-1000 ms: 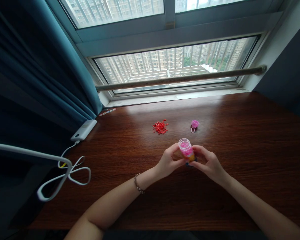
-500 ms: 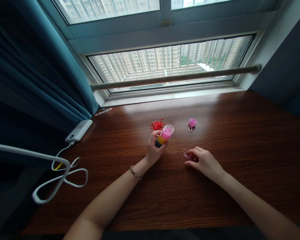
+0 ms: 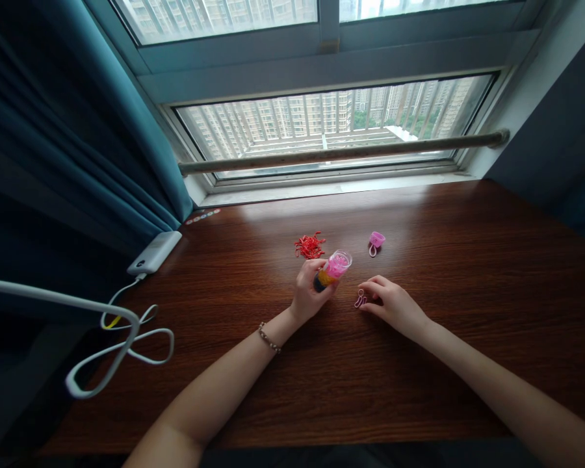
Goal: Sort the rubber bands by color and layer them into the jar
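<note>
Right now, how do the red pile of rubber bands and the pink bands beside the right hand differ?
The red rubber bands form a dense heap of many; the pink rubber bands are only a few loops. The red heap lies far from both hands, while the pink ones touch the right hand. Both lie on the wooden desk.

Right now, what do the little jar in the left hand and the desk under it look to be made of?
The jar looks like clear glossy plastic, possibly glass: pink and orange contents show through its wall. The left hand grips it tilted. The desk looks like dark wood or wood-look laminate with a semi-gloss finish: streaked grain, and window light reflected near the sill.
</note>
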Demonstrator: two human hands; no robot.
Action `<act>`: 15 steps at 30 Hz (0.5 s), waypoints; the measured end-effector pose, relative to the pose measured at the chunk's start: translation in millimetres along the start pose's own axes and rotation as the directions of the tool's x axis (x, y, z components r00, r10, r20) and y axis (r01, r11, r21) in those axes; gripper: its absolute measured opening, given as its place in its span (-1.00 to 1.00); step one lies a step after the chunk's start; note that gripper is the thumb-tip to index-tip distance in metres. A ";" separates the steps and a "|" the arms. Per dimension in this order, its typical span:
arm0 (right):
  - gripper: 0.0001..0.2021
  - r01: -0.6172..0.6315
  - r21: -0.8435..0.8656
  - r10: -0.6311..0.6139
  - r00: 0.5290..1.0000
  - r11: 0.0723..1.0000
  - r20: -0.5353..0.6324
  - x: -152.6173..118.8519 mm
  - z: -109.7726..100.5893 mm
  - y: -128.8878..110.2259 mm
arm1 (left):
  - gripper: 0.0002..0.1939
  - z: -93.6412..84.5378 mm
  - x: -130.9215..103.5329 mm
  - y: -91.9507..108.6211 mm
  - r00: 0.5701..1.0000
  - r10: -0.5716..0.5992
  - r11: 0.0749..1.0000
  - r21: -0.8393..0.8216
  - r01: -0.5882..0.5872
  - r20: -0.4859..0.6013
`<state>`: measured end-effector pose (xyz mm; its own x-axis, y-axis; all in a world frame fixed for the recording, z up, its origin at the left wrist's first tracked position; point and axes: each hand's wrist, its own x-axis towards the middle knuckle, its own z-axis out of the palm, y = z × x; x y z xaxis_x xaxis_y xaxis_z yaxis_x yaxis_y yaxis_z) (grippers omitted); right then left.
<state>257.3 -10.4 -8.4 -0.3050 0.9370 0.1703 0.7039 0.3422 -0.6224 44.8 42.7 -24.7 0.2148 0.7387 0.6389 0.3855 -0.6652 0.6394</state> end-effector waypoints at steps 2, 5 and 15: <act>-0.74 0.002 0.003 -0.002 1.000 1.000 0.020 4.9 0.7 -0.4 | -0.66 -0.1 0.1 0.6 1.000 0.006 1.000 0.004 -0.006 0.001; -0.80 0.000 -0.011 0.000 1.000 1.000 0.031 11.2 5.2 -0.6 | -0.67 -0.1 0.3 1.7 1.000 0.012 1.000 0.004 -0.012 0.008; -0.93 -0.109 -0.003 0.109 0.994 0.994 0.010 14.1 15.3 -11.2 | -0.67 -2.5 0.9 4.4 0.999 0.022 1.000 0.003 -0.022 0.036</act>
<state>235.3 -2.1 -10.7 -0.2329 0.9680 0.0939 0.7349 0.2384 -0.6349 44.4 40.2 -20.2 0.2552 0.7275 0.6368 0.3834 -0.6808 0.6241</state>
